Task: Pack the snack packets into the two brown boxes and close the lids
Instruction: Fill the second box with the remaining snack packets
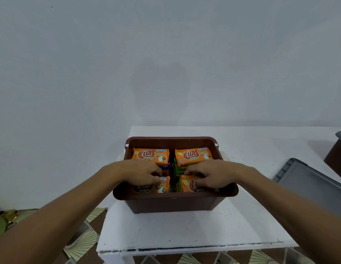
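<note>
A brown box (175, 203) stands open in the middle of the white table, filled with orange snack packets. Two packets lie flat at the back, the back-left packet (151, 156) and the back-right packet (193, 155). My left hand (145, 173) reaches in from the left, its fingers closed on the front-left packet (163, 185). Over on the right, my right hand (211, 177) presses its fingers onto the front-right packet (186, 184). Green and blue packets show in the gap between the stacks. A second brown box (335, 157) stands at the far right edge, mostly cut off.
A grey lid (310, 184) lies flat on the table to the right of the open box. The white table (175, 231) has its front edge close to me and its left edge beside patterned floor tiles (84, 242). A plain wall rises behind.
</note>
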The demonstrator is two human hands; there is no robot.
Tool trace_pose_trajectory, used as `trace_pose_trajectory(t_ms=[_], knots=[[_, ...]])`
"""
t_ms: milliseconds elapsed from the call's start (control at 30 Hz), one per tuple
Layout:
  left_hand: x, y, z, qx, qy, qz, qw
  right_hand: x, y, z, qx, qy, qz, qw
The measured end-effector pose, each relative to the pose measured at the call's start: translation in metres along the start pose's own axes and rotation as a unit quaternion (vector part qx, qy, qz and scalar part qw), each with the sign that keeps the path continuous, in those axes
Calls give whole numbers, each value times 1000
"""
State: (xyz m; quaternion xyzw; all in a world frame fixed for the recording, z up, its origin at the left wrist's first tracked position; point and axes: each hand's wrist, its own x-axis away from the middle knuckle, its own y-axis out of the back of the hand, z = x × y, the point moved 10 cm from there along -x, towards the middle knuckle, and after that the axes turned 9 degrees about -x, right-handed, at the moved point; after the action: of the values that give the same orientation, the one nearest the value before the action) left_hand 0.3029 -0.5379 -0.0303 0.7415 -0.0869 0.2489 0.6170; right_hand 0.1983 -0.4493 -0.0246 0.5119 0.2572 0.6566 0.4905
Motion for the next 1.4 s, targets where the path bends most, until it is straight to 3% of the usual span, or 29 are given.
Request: trace_pose_trajectory(t_ms=[233, 433, 600, 800, 900, 1000, 1100, 1400], knots=[[-4, -5, -8, 133, 10, 101, 986, 1, 2, 3, 13, 14, -46, 999], [-6, -8, -3, 107, 24, 76, 991, 1, 5, 5, 28, 14, -45, 998], [-14, -13, -15, 88, -15, 59, 994, 4, 4, 2, 37, 15, -50, 998], [-11, -4, -8, 63, -33, -5, 997, 0, 6, 1, 26, 19, -42, 999], [-7, 25, -5, 29, -45, -131, 990, -2, 5, 3, 1, 20, -26, 999], [-3, 55, 4, -94, -25, -247, 964, -6, 4, 14, -74, 45, -8, 996], [-14, 57, 20, -164, 15, -219, 962, -15, -5, 22, -82, 54, 25, 995], [-19, 48, 36, -137, 20, -233, 962, -23, -9, 14, -76, 34, 17, 996]])
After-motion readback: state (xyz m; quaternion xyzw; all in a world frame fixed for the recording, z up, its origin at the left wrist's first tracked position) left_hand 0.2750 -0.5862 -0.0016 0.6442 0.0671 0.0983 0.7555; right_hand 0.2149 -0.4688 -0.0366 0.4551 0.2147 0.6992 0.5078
